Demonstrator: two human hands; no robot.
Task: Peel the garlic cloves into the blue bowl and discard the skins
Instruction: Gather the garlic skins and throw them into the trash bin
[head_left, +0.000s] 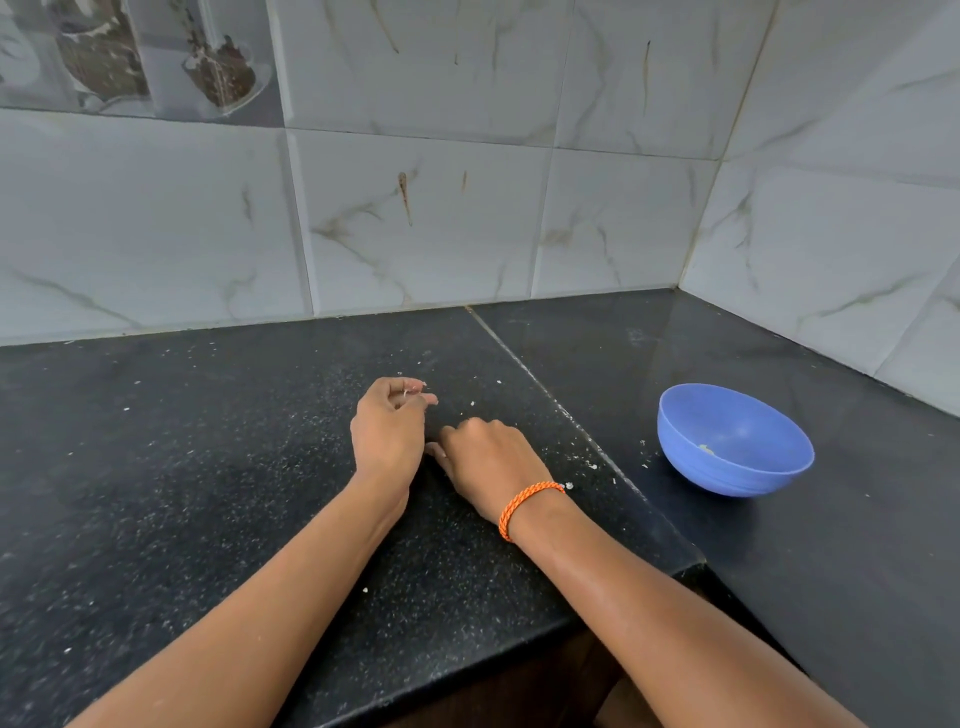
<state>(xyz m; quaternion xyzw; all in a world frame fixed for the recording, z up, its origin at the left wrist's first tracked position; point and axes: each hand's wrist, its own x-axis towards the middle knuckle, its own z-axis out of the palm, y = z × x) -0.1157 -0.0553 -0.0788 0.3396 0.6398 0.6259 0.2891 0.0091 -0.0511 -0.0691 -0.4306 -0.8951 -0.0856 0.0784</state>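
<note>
Right hand (485, 462) knuckles-up, fingertips hidden; left hand (389, 426) pinching skins (415, 391).

Hands side by side on the counter, bowl off to the right.
The bowl (735, 441) stands on the counter (182, 493), well right of the right hand's fingers (447, 451); the left hand (389, 426) lies just left of them; skin bits (592, 465) are scattered between.

Two hands (389, 431), one blue bowl (735, 441)
</note>
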